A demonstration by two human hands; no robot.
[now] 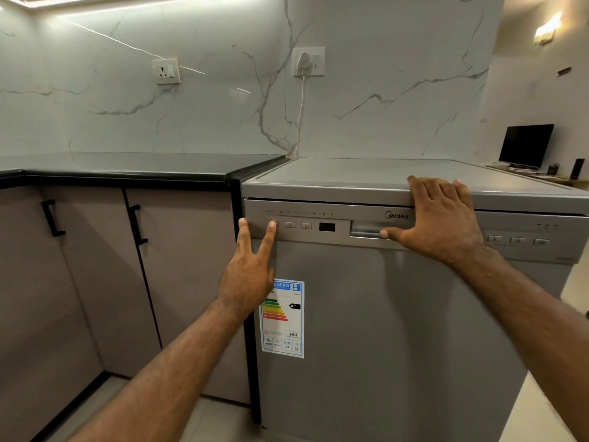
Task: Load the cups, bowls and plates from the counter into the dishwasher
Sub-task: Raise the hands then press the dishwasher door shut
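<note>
Grey steel dishwasher (366, 314) is seen shut at frame centre; a panel button (273, 224) is touched by the spread left hand (251, 269); the right hand (439, 218) lies flat, empty, on its top edge; no dishes are visible; loading seems done, a start press next.

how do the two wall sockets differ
The left wall socket has nothing plugged in, while the right wall socket holds a white plug whose cord drops behind the dishwasher. The left sits lower, above the black counter; the right sits higher. Both are white plates on the marble wall.
</note>
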